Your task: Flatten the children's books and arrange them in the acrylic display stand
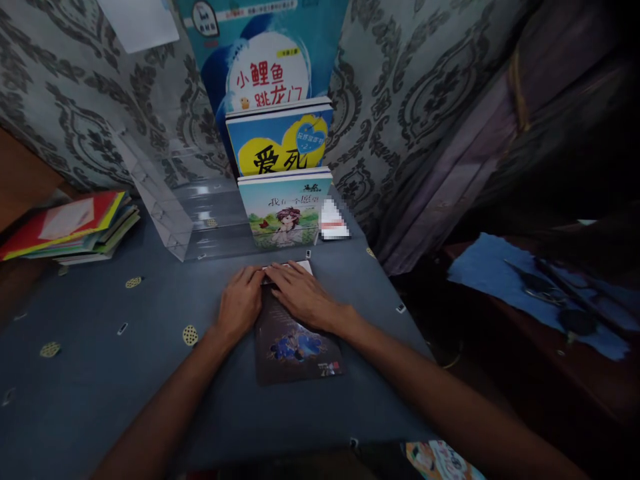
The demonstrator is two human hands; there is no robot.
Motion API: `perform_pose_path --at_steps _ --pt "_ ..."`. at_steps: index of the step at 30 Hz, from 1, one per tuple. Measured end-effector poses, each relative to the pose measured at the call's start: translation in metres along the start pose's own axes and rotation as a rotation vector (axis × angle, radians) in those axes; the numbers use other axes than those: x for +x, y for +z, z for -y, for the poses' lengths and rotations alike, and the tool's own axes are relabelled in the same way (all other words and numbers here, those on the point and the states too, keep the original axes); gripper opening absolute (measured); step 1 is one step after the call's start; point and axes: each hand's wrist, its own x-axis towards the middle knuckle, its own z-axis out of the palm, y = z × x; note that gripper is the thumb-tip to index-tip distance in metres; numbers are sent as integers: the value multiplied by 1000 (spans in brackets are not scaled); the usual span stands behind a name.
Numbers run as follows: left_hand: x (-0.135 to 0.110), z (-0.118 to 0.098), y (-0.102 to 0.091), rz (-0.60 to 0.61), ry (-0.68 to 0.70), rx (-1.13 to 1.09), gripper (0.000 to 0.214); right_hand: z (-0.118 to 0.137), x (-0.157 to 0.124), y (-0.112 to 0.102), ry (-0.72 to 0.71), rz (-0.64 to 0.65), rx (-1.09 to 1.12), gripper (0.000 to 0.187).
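Note:
A dark book point(300, 350) with a blue picture on its cover lies flat on the table, with a pale strip along its far edge. My left hand point(241, 298) is closed at the book's far left corner, its fingers bent over the edge. My right hand point(303, 293) lies across the far end, fingers together over the pale strip, closed on the book. The fingertips of both hands nearly meet there. What lies under the palms is hidden. Just beyond my hands, a book with a cartoon child on its cover point(285, 213) stands upright in a clear rack.
The clear plastic rack point(175, 233) also holds a blue-and-yellow book point(280, 143) and a tall teal book point(270, 40). Stacked books point(65, 227) lie at left. A patterned curtain point(400, 100) hangs behind. Right of the table edge, scissors point(537, 283) rest on blue cloth point(480, 267).

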Motion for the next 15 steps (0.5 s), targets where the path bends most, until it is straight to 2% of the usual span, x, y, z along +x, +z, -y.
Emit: perform_pose_path --at_steps 9,15 --pt "0 -1 -2 10 11 32 28 0 -1 -3 0 13 -19 46" --pt "0 -3 -4 10 41 85 37 3 -3 -5 29 -28 -33 44"
